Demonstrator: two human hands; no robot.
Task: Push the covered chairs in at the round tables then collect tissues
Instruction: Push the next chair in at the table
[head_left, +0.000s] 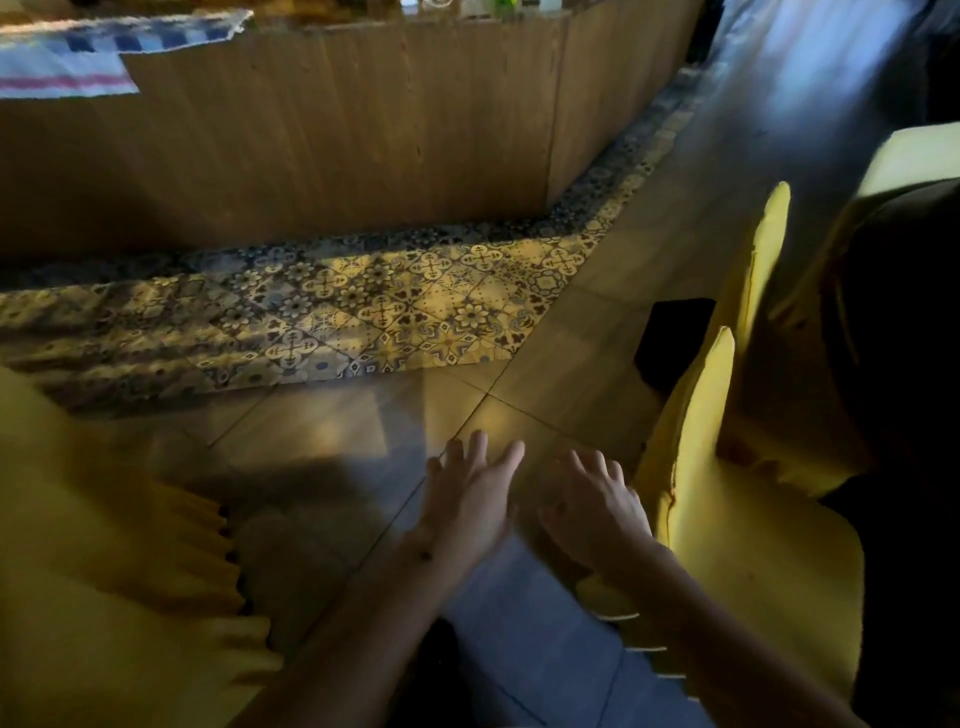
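Standing at right, beside a dark table (904, 322): near covered chair (737, 525), yellow fabric over a rigid frame; likely light, cover soft and liable to slip, best pushed at the firm top of the backrest. Left hand (470, 501) and right hand (597, 506): both extended forward, palms down, fingers spread, holding nothing, right just beside the chair's back edge.

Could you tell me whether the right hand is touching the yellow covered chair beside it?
Cannot tell. In the head view the right hand hovers open beside the near yellow fabric-covered chair; its outer edge meets the chair back's outline, but blur hides any contact or gap.
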